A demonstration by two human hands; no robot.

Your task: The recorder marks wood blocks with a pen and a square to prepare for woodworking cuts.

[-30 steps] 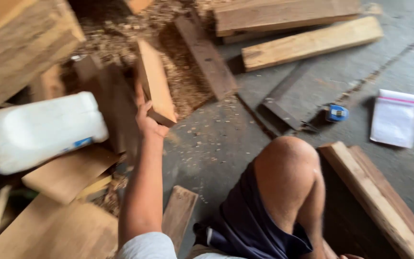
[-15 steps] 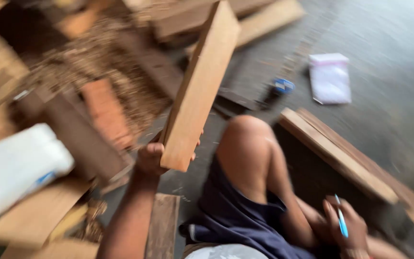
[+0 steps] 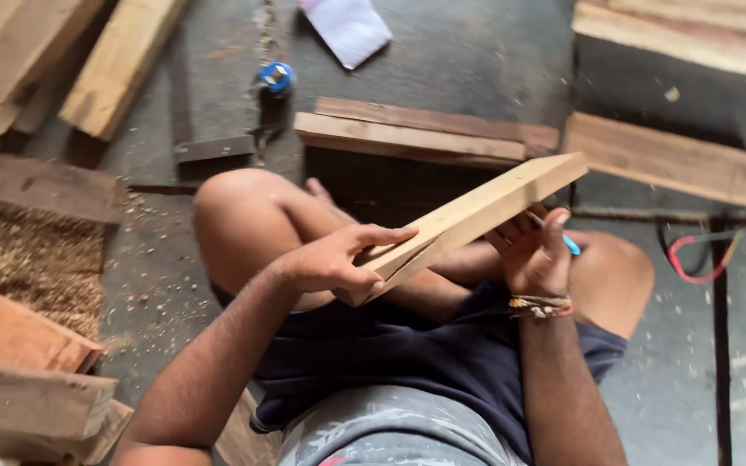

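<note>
Head view, my only feed.

Item: light wooden board (image 3: 468, 220), held above my lap, slanting from low near end to high far end on the right. My left hand (image 3: 338, 259) is closed on its near end, thumb beneath, forefinger stretched along the top face. My right hand (image 3: 533, 255) is curled against the underside further along, with a blue pen (image 3: 563, 240) between its fingers; beaded bracelets (image 3: 540, 305) circle that wrist.

Item: grey concrete floor (image 3: 477, 52), dusty, with pale flecks. I sit on it cross-legged in dark shorts (image 3: 425, 354).

Item: sawdust patch (image 3: 32, 255) at the left edge of the floor, with planks stacked just beside it, nearer me (image 3: 19, 371).

Item: two long planks (image 3: 416, 136), touching side by side, lying across the floor just beyond my knees; a dark gap shows under them.

Item: short plank (image 3: 666, 160), flat, to their right, apart from them.

Item: more pale planks at the far right corner (image 3: 684, 30) and the far left corner (image 3: 114, 65).

Item: small blue round object (image 3: 276, 76), on the floor beyond my left knee; I cannot tell what it is.

Item: white plastic bag (image 3: 347, 26), flat, at the far edge.

Item: red cord (image 3: 705, 255), looped, on the floor at the right.
</note>
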